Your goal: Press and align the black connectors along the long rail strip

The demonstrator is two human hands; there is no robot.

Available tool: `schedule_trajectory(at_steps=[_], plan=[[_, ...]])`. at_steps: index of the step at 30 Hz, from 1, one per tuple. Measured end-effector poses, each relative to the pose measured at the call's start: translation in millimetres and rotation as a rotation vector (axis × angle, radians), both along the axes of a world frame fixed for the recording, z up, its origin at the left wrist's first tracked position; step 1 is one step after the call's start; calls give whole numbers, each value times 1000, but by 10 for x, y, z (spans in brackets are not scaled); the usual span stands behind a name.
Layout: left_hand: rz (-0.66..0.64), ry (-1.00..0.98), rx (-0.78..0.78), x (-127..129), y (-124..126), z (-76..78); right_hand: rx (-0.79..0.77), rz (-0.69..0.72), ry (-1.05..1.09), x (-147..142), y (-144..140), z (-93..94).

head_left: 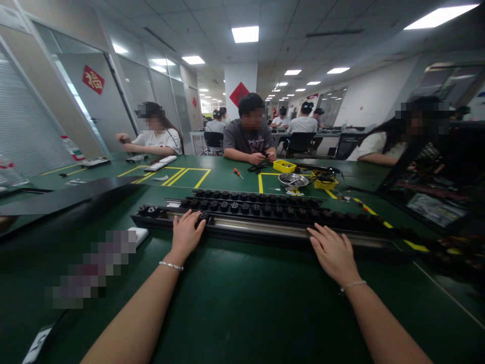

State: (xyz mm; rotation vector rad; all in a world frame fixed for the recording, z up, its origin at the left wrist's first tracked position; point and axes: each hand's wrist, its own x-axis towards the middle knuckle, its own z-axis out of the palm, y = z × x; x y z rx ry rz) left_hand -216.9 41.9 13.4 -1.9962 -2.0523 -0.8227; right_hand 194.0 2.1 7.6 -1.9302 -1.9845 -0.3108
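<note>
A long black housing with a shiny metal channel lies crosswise on the table in front of me. My left hand rests on its left part, fingers stretched out, thumb beside a small black piece. Whether the fingertips press on that piece I cannot tell. My right hand lies spread over the near edge of the housing, further right, palm down and holding nothing. Just behind stand rows of round black socket-like modules. More small black pieces sit at the housing's left end.
Across the green table a person handles small black parts. Toward the back are a yellow bin, a metal bowl and an orange screwdriver. A grey panel lies left; a dark open-framed unit stands right.
</note>
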Motion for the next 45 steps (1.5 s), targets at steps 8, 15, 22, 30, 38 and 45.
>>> schedule_trajectory(at_steps=[8, 15, 22, 30, 38, 45], plan=[[-2, -2, -7, 30, -5, 2, 23, 9, -3, 4, 1, -12], [-8, 0, 4, 36, 7, -19, 12, 8, -1, 8, 6, -3], [-10, 5, 1, 76, -5, -8, 19, 9, 7, 8, 5, -10], [-22, 15, 7, 112, -9, -7, 6, 5, -4, 0, -1, 6], [-18, 23, 15, 124, -19, -4, 29, 4, -9, -14, -6, -1], [-16, 22, -1, 126, -23, 3, 6, -3, 6, -16, -10, 14]])
